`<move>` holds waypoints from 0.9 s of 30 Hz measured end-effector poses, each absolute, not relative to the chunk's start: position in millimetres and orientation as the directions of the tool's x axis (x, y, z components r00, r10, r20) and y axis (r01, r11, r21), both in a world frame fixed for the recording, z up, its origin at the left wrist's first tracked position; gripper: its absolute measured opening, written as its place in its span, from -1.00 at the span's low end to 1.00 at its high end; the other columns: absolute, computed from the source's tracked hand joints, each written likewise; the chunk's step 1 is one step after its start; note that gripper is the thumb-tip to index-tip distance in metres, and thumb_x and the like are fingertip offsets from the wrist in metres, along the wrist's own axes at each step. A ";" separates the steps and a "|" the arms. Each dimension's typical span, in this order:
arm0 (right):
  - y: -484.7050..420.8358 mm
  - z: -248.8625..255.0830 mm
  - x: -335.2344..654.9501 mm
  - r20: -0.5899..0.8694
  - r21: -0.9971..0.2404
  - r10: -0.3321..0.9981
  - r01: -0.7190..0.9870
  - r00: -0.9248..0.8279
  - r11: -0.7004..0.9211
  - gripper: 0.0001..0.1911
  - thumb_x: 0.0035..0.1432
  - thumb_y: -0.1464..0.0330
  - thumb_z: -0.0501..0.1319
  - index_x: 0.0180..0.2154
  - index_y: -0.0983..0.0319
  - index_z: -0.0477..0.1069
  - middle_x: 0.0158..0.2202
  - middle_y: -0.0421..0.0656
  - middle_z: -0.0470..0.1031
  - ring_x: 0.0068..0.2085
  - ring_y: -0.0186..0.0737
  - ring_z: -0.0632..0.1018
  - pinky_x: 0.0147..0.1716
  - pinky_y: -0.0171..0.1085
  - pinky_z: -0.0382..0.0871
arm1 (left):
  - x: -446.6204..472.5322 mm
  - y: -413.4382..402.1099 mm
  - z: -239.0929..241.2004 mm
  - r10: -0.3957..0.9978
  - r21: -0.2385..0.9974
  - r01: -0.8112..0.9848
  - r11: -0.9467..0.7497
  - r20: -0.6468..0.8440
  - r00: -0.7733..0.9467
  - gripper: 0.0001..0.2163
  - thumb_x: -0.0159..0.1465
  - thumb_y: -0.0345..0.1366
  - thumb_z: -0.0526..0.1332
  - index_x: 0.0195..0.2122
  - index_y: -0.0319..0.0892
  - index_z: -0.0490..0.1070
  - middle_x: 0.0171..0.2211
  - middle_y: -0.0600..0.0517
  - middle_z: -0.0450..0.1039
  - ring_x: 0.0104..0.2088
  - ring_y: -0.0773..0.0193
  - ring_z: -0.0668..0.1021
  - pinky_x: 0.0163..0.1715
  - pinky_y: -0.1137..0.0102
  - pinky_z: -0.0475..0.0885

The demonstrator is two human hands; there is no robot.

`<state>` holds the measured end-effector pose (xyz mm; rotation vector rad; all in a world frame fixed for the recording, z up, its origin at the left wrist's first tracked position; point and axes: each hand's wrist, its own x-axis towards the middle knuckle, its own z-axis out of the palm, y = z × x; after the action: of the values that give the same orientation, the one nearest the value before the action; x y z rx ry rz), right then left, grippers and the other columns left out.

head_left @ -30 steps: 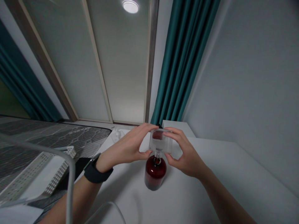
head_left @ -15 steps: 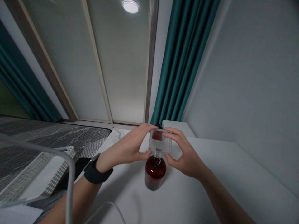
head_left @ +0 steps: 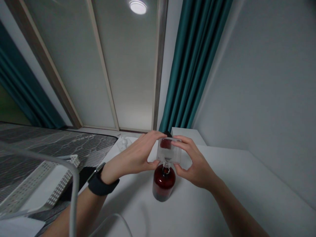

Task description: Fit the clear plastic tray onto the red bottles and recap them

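Note:
My left hand (head_left: 144, 151), with a black watch (head_left: 102, 182) on its wrist, grips the left side of a clear square bottle (head_left: 168, 154). My right hand (head_left: 194, 161) pinches the same bottle from the right. The clear bottle is tilted with its neck down, at the open mouth of a dark red bottle (head_left: 164, 184) standing on the white table. Whether the two necks touch, I cannot tell. A small dark cap (head_left: 168, 134) shows just behind the clear bottle, and something red shows through its wall.
A clear plastic piece (head_left: 124, 143) lies at the table's back left. A white box (head_left: 189, 133) stands behind, by the teal curtain (head_left: 192, 65). To the left are a perforated white basket (head_left: 37, 187) and a grey bent tube (head_left: 74, 194) close to the camera.
Both hands stay nearly in place. The clear bottle has shifted very slightly above the dark red bottle, which has not moved.

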<state>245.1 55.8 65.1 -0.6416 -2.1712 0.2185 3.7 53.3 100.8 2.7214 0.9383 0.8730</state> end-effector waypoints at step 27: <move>56.0 64.4 244.5 0.735 -0.311 0.458 0.351 -0.500 0.883 -0.30 0.01 0.61 0.20 0.20 0.15 0.23 0.21 0.02 0.26 0.27 0.00 0.34 0.24 0.01 0.32 | 4.3 47.3 106.5 0.586 0.253 0.537 -0.805 0.478 0.654 -0.38 0.18 -0.43 0.29 0.23 -0.10 0.08 0.14 -0.13 0.31 0.14 0.00 0.40 0.14 0.09 0.36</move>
<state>244.5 56.0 64.4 -0.5809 -2.1439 0.1499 4.3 47.3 106.5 2.7752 0.9449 0.8509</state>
